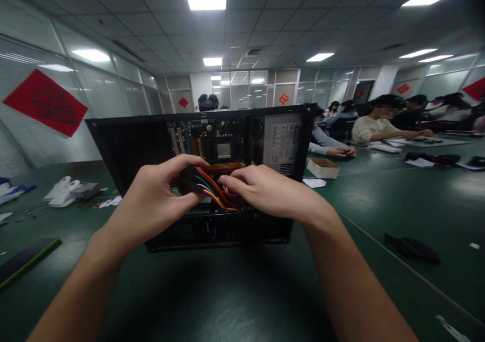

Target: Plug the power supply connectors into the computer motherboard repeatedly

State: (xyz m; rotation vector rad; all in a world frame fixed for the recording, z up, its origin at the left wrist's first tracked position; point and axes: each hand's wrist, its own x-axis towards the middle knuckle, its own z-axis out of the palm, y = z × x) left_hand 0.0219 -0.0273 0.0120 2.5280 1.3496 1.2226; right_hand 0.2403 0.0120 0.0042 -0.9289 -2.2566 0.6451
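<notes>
An open black computer case [113, 145] lies on the green table [397, 200] right in front of me. Inside it I see the motherboard [215, 140] and a grey power supply [282, 142]. My left hand [159, 200] is closed around a black connector [188, 180] at the end of a bundle of red, yellow, green and black wires [212, 190]. My right hand [265, 190] pinches the same wires a little further along, fingers pressed together over the case's lower edge.
White gloves and small parts [64, 190] lie at the left. A small cardboard box [323, 168] stands right of the case. A black item [411, 247] lies at the right. Several other people sit along the far right of the table.
</notes>
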